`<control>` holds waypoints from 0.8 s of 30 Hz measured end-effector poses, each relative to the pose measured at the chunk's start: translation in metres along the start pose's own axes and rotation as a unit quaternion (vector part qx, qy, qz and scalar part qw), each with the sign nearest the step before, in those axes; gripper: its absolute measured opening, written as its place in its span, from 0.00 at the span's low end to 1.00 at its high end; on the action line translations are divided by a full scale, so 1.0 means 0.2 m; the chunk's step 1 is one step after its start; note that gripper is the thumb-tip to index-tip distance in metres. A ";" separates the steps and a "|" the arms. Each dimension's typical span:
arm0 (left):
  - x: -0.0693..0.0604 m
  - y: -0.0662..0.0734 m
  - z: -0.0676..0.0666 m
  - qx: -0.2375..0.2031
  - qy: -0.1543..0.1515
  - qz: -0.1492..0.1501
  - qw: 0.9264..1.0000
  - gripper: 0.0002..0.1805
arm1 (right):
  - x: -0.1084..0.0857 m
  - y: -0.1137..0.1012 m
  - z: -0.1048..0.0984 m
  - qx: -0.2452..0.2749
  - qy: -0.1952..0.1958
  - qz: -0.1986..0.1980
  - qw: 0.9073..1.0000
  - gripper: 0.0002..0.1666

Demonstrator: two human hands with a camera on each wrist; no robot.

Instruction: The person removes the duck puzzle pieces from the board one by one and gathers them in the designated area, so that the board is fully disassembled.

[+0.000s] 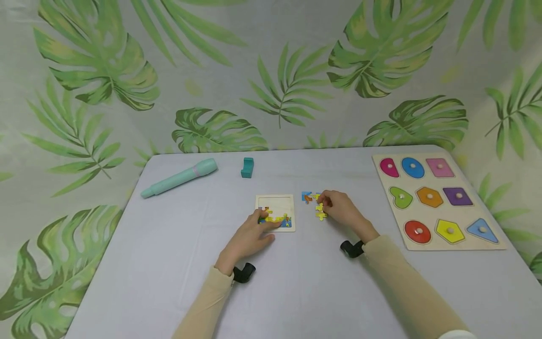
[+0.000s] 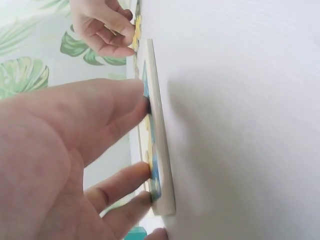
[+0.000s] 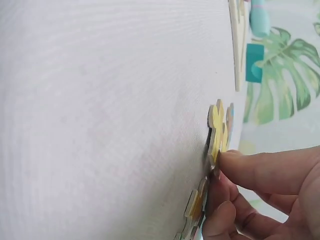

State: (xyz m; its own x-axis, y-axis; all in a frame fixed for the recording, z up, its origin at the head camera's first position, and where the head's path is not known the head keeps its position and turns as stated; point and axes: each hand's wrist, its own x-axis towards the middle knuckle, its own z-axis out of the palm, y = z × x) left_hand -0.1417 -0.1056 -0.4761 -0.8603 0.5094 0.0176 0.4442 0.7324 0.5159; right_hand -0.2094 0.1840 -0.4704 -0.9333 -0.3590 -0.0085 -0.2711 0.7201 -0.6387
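A small wooden jigsaw tray (image 1: 293,212) lies on the table, its lower part filled with yellow and blue pieces (image 1: 275,219). My left hand (image 1: 247,239) rests its fingertips on those pieces and the tray's near edge, fingers mostly straight, as the left wrist view shows. To the right of the tray, my right hand (image 1: 342,208) pinches a yellow jigsaw piece (image 3: 215,122) between thumb and finger, at or just above the tabletop. Other loose pieces (image 1: 306,197) lie beside that hand, partly hidden by its fingers.
A wooden shape board (image 1: 408,240) with several knobbed shapes lies at the right. At the back left are a mint-green pen-shaped object (image 1: 178,179) and a small teal block (image 1: 247,168). A leaf-patterned cloth (image 1: 296,122) hangs behind the table.
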 end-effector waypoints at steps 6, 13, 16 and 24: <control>-0.02 -0.01 -0.01 0.004 -0.013 0.001 1.000 0.21 | 0.01 -0.01 0.02 -0.002 0.008 -0.019 1.000 0.09; -0.05 -0.04 -0.02 0.001 -0.013 0.015 1.000 0.21 | 0.06 -0.18 0.09 0.081 -0.013 -0.069 0.994 0.07; -0.06 -0.06 -0.03 0.005 -0.010 0.024 1.000 0.20 | 0.10 -0.27 0.15 0.097 -0.036 -0.081 0.991 0.07; -0.10 -0.08 -0.05 0.007 0.007 0.033 0.999 0.20 | 0.21 -0.40 0.29 0.096 -0.091 -0.070 0.989 0.15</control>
State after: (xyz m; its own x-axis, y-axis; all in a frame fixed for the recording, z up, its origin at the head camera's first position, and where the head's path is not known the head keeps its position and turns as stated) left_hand -0.1338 -0.1325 -0.4773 -0.8324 0.5506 0.0631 0.5034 0.7036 0.5016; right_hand -0.2128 0.0769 -0.4640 -0.8271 -0.5608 -0.0371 -0.3286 0.5361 -0.7776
